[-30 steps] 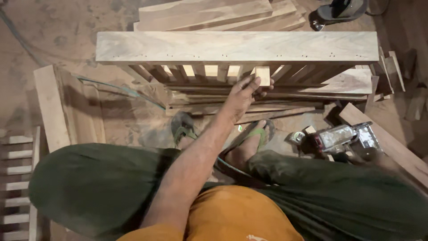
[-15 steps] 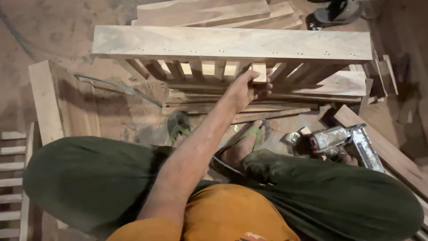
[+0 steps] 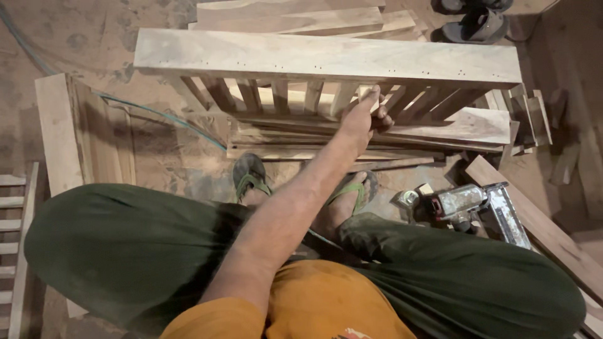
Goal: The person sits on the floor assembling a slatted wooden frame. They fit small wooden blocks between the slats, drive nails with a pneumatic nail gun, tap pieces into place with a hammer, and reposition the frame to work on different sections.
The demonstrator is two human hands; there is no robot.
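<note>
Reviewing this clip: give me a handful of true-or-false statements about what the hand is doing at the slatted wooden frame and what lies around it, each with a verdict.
1. A hand grips one of the slats of the slatted wooden frame. True.
2. The nail gun is held in that hand. False: it lies on the floor beside the person's knee, untouched.
3. The person wears green flip-flops. True.
4. Both hands are on the frame. False: only one hand shows, and which it is cannot be told; the other is out of view.
5. A thin hose runs across the floor left of the frame. True.
6. The frame's top rail is painted blue. False: it is bare, pale wood.
</note>
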